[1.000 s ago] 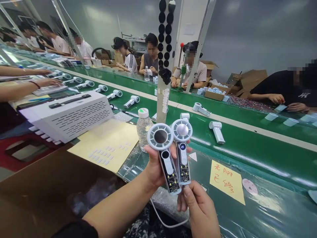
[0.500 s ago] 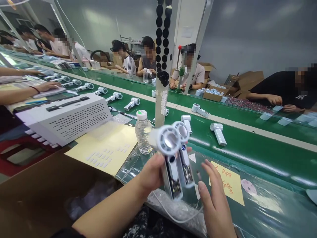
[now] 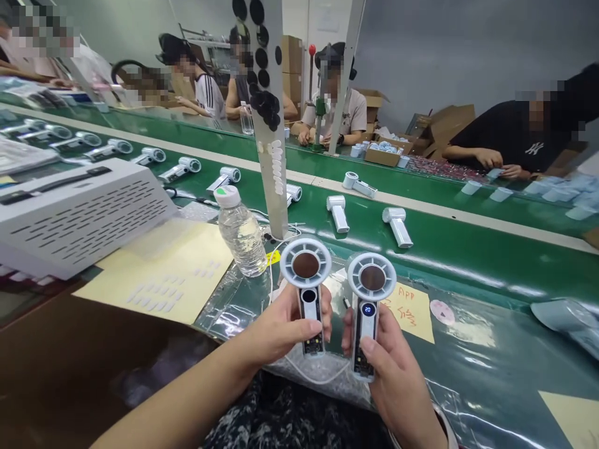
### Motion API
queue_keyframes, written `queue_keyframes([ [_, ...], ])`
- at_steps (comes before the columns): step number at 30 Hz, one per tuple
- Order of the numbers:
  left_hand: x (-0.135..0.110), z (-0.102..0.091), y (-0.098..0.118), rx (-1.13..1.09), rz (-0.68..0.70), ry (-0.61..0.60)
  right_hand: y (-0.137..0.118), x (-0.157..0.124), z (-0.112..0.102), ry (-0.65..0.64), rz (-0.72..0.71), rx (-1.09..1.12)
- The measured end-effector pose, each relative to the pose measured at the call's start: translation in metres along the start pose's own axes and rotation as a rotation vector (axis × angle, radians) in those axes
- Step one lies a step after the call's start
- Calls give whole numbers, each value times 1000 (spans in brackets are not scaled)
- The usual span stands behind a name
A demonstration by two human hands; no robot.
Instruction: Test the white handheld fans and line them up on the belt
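Leftmost: a plastic water bottle [image 3: 239, 232] stands upright at 10 o'clock, just beside the first fan.
Left hand [image 3: 276, 330]: closed around the bare-circuit handle of a handheld fan [image 3: 306, 268], held upright at 11 o'clock.
Right hand [image 3: 390, 368]: fingers wrapped around a second handheld fan [image 3: 372, 277], upright at 12 o'clock, display reading 20.

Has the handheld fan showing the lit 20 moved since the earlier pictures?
Yes: measured against the water bottle, the handheld fan now sits further to the right, toward the yellow note, held in the right hand apart from the other fan.
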State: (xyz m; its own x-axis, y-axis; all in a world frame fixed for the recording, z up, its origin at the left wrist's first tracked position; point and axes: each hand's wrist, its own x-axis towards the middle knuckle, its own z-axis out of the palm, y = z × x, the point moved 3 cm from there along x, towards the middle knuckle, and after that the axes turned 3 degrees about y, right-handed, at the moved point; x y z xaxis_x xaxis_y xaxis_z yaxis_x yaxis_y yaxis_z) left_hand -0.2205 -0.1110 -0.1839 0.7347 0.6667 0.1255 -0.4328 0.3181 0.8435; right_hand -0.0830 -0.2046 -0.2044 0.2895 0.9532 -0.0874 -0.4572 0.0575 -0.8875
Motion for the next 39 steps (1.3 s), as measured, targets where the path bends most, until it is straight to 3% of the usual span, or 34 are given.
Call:
queue_keyframes([
  [4, 0, 11, -1, 36, -28, -53, 2, -5, -5, -42, 35, 8],
  [12, 1, 16, 0, -9, -89, -27, 9, -4, -12, 87, 35, -41],
  [24, -3, 10, -6, -22, -84, 35, 4, -6, -10, 108, 114, -12],
  [28, 1, 3, -13, -74, -90, 127, -1, -6, -5, 55, 64, -41],
  [31, 3, -4, -18, -82, -76, 229, -4, -7, 0, 88, 44, -88],
  [36, 0, -2, -16, 42, -64, 83, -3, -8, 3, 42, 60, -69],
  [39, -1, -1, -13, 116, -90, 64, -2, -6, -1, 58, 28, -85],
])
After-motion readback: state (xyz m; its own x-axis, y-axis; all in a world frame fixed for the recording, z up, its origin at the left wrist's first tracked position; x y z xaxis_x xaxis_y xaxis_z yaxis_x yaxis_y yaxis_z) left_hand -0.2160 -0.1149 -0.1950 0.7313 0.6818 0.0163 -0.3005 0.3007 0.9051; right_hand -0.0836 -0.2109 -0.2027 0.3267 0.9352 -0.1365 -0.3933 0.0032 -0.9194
